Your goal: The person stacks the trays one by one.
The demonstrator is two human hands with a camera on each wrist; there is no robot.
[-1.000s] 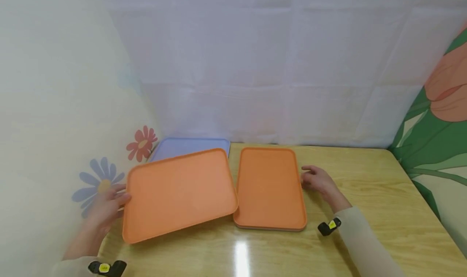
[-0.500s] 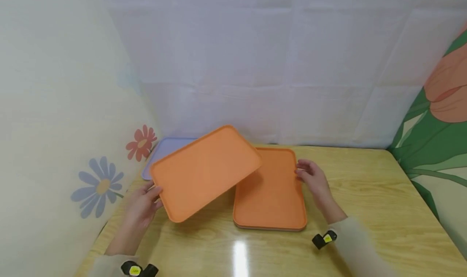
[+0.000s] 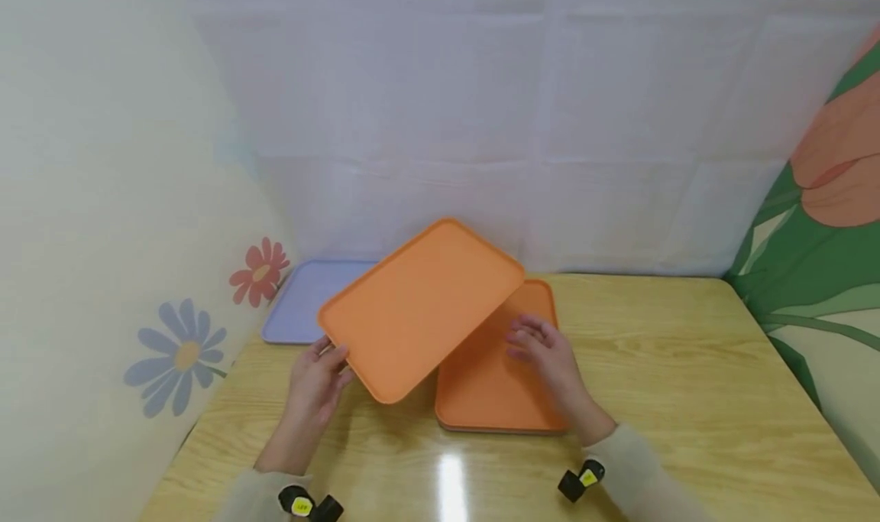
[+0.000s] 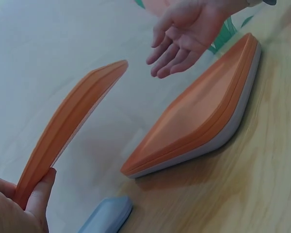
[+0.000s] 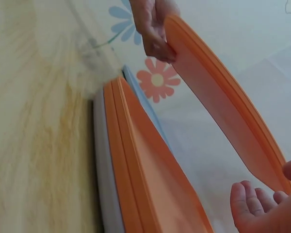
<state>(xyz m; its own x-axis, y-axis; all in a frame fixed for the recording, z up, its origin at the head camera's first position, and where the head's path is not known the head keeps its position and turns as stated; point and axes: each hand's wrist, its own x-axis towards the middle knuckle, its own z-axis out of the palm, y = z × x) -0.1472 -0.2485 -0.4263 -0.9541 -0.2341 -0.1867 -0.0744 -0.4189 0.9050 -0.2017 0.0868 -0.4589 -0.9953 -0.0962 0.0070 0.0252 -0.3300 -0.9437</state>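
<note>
My left hand [image 3: 316,388] pinches the near-left end of an orange tray [image 3: 422,308], thumb on one face and fingers behind. The tray is held up at a slant, apart from the stack below. Under its right part stands a stack of trays [image 3: 491,396], orange ones on top of a pale one [image 4: 220,148] in the left wrist view. Over that stack hovers my right hand [image 3: 553,365], fingers loosely bent and holding nothing. The right wrist view has its fingertips [image 5: 240,196] close to the raised tray's far end; whether they touch I cannot tell.
A lavender tray [image 3: 296,316] lies at the table's back left, partly covered by the raised tray. The wooden table [image 3: 674,369] meets a white cloth backdrop [image 3: 426,124] at the back. Flower-patterned walls [image 3: 186,354] stand on both sides.
My left hand has carried the orange tray rightward and up, turning it until it overlaps the stack from above. My right hand has moved left from beside the stack to above it.
</note>
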